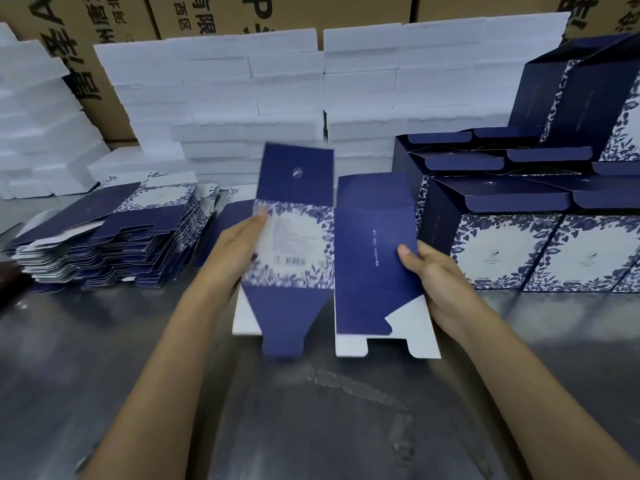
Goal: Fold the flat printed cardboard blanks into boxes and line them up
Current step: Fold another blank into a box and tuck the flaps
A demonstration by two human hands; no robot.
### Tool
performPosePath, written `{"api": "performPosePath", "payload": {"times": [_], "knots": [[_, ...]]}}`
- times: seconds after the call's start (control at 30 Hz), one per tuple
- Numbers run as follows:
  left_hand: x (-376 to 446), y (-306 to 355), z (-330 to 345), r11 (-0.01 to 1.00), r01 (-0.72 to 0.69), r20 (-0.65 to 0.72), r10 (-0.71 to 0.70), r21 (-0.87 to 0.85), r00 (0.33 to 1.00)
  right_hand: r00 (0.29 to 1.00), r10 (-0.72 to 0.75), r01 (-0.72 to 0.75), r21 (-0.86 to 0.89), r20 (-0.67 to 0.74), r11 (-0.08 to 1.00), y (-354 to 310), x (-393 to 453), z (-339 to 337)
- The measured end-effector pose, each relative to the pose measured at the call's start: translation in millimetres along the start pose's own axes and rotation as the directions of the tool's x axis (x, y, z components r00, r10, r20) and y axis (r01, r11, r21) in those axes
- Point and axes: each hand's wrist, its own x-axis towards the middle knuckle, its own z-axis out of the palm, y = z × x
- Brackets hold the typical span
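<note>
Judging by the layout, task is partway: folded boxes point(512, 251) already lined up and stacked at right, a thick stack of flat blanks point(114, 244) still waiting at left. Current blank point(332, 251) is held up over the table point(104, 358), centre, partly opened along its middle crease, bottom flaps hanging unfolded. Left hand point(239, 247) grips its left edge at the floral panel, thumb on the face, other fingers hidden behind. Right hand point(433, 275) pinches the right edge of the plain blue panel, thumb on front. Both closed on it.
</note>
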Motion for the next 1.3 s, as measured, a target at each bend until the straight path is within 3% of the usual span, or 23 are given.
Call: {"api": "performPosePath", "payload": {"times": [0.1, 0.2, 0.27, 0.37, 0.53, 0.7, 0.77, 0.87, 0.97, 1.13, 1.23, 1.3], "knots": [[4, -9, 1, 0.993, 0.006, -0.152, 0.013, 0.119, 0.988, 0.997, 0.077, -0.076, -0.049, 0.008, 0.996, 0, 0, -1], [4, -11, 5, 0.985, -0.008, -0.127, 0.030, 0.171, 0.991, 0.985, 0.133, -0.140, -0.058, -0.106, 0.989, -2, 0, 1], [5, -8, 8, 0.985, -0.004, -0.087, 0.019, 0.172, 0.996, 0.987, 0.079, -0.098, -0.133, -0.137, 0.986, -1, 1, 2], [10, -6, 12, 0.980, 0.079, -0.140, -0.053, 0.185, 0.989, 0.983, -0.030, -0.009, -0.206, -0.182, 0.979, -1, 0, 4], [10, -14, 16, 0.971, 0.012, -0.199, 0.038, 0.241, 0.979, 0.989, 0.010, -0.029, -0.121, -0.150, 0.992, -4, -2, 4], [10, -14, 12, 0.995, 0.007, -0.312, 0.025, 0.100, 0.950, 0.997, 0.048, -0.053, -0.073, -0.068, 0.996, -14, -3, 3], [8, -12, 13, 0.998, 0.020, -0.288, -0.002, 0.061, 0.957, 0.998, 0.023, -0.029, -0.114, -0.053, 0.993, -10, -5, 3], [6, -10, 22, 0.995, 0.060, -0.223, -0.039, 0.086, 0.974, 0.987, -0.050, 0.018, -0.198, -0.155, 0.980, -8, -8, 1], [5, -9, 30, 0.979, -0.038, -0.200, 0.079, 0.202, 0.977, 0.974, -0.066, 0.030, -0.166, -0.215, 0.986, -12, -7, 0], [8, -9, 21, 0.980, -0.030, -0.235, 0.076, 0.196, 0.969, 0.989, 0.094, -0.098, -0.029, -0.115, 0.995, -18, -9, 1], [8, -12, 21, 0.955, -0.069, -0.236, 0.140, 0.287, 0.962, 0.994, 0.036, -0.042, -0.056, -0.102, 0.998, -17, -9, 2], [4, -8, 23, 0.916, -0.099, -0.156, 0.171, 0.389, 0.973, 0.992, 0.024, -0.029, -0.038, -0.122, 0.999, -21, -9, 2]]}}
